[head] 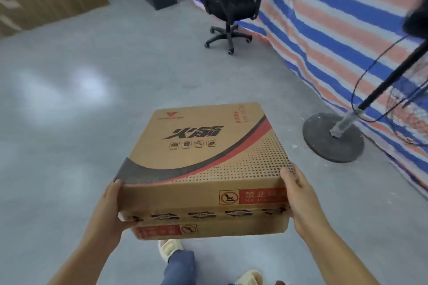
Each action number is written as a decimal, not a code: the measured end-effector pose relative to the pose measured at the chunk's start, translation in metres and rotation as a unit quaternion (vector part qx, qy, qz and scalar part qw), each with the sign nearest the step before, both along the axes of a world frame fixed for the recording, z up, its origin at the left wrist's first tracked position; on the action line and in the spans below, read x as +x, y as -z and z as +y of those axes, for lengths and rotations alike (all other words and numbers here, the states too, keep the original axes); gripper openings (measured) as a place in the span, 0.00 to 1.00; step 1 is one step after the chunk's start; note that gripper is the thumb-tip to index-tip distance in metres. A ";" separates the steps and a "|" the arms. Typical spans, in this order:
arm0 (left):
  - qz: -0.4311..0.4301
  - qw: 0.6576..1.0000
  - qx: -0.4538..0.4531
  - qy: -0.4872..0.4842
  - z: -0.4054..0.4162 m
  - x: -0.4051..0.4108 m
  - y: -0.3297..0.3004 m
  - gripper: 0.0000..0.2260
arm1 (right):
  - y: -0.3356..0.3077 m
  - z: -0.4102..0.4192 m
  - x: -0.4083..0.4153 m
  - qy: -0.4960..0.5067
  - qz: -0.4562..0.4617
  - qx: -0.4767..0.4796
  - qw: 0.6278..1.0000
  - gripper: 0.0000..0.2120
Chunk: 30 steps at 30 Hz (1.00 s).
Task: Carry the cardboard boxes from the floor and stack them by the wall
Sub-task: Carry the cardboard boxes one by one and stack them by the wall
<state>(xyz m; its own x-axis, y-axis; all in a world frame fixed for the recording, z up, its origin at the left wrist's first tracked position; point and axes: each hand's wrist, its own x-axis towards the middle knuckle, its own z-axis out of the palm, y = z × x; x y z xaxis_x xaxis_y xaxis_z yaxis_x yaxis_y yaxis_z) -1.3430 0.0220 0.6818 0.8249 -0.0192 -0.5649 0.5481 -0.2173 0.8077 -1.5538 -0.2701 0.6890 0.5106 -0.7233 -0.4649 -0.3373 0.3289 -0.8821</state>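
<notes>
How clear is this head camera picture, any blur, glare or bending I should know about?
Head view: the cardboard box and both hands, left hand and right hand, are fairly sharp; the office chair and striped tarp look soft and smeared; pale glare patches lie on the grey floor; the wide lens tilts the fan stand.
</notes>
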 end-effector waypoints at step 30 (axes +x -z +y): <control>0.014 0.971 -0.012 -0.238 0.273 0.371 -0.001 0.10 | -0.010 0.208 0.542 -0.221 0.034 0.011 0.975 0.08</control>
